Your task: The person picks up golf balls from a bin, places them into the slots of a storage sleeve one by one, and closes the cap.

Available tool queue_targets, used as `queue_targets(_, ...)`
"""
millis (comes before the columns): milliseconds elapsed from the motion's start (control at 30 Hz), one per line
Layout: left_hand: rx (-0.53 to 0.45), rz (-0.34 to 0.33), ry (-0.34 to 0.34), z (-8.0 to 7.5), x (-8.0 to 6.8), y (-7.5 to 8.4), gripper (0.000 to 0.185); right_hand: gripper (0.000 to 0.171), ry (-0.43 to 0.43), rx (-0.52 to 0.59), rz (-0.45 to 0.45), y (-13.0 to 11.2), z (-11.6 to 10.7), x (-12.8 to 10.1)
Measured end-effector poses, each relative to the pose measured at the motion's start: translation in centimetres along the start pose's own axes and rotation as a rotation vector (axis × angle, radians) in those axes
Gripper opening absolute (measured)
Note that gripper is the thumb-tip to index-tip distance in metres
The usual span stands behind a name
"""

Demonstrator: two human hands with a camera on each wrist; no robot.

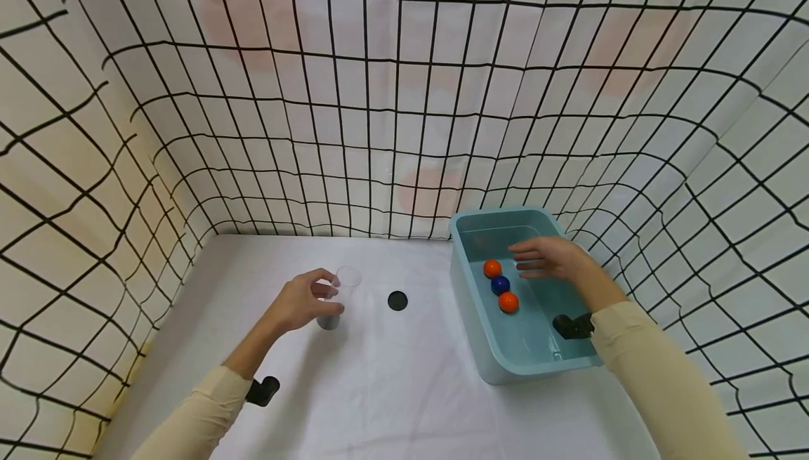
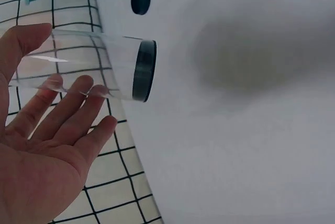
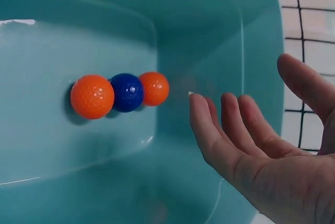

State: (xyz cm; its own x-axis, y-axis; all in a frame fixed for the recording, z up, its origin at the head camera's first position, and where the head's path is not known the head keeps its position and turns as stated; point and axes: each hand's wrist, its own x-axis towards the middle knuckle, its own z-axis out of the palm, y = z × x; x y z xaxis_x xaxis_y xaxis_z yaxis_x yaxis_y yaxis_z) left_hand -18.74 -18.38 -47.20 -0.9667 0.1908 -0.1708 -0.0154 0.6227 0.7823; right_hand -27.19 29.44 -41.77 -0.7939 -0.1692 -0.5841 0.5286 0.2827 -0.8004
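Note:
My left hand [image 1: 305,303] holds a clear plastic tube [image 2: 123,69] between thumb and fingertips. The tube stands on the white table with its dark base down and its round open top up. A black round cap [image 1: 397,300] lies flat on the table to the right of it. Over the blue-green tub [image 1: 472,326], my right hand [image 1: 548,258] hovers with fingers loosely extended and nothing in them. Left of those fingers, an orange golf ball [image 3: 92,96], a blue golf ball [image 3: 127,92] and a second orange golf ball [image 3: 155,88] lie in a row on the tub floor.
Black wire grid panels [image 1: 395,112] with white cloth behind them enclose the table [image 1: 404,390] at the back and both sides. The tub stands at the right, close to the grid. A black wrist camera mount [image 1: 262,391] sits on each forearm.

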Motion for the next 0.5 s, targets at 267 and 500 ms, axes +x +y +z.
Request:
queue_targets(267, 0.008, 0.012, -0.014, -0.6, 0.2, 1.3, 0.046, 0.041, 0.018, 0.033, 0.079, 1.0, -1.0, 2.0)
queue_targets(500, 0.022, 0.009, -0.037, -0.7, 0.3, 2.4, 0.051, 0.031, 0.088, 0.069, 0.161, 2.7, -1.1, 4.2)
